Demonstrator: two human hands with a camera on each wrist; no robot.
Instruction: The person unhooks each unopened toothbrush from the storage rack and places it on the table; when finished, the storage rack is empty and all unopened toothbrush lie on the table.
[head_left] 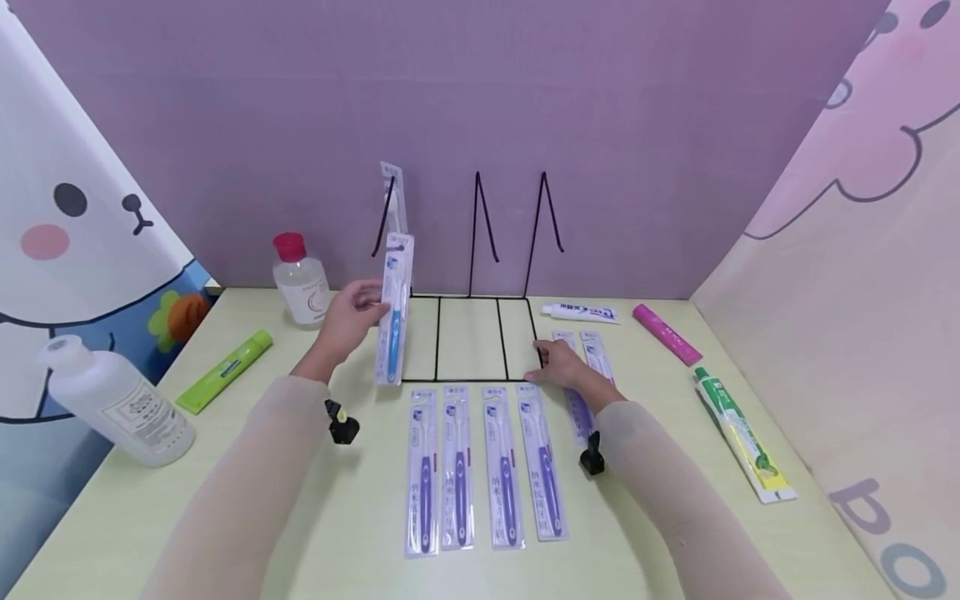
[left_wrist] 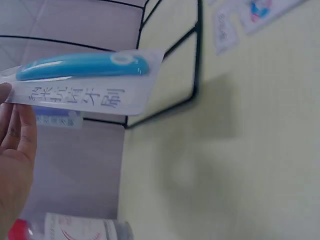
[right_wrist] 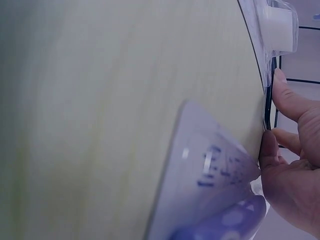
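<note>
My left hand [head_left: 347, 323] pinches a packaged toothbrush with a blue handle [head_left: 395, 325] between thumb and fingers. The pack stands upright in front of the left hook of a black wire rack [head_left: 438, 337]. Behind it, another packaged toothbrush [head_left: 398, 196] hangs at that same hook; the lower part is covered by the held one. In the left wrist view the blue handle [left_wrist: 85, 66] points away from the fingers. My right hand [head_left: 564, 367] grips the front right corner of the rack's base, thumb and fingers on either side of the wire [right_wrist: 268, 107].
Several purple packaged toothbrushes [head_left: 461, 467] lie in front of the rack, two more [head_left: 597, 354] under the right forearm. Toothpaste tubes [head_left: 738, 433] and a pink tube [head_left: 666, 333] lie right. A red-capped bottle [head_left: 306, 287], green tube [head_left: 225, 371] and white bottle [head_left: 123, 408] are left.
</note>
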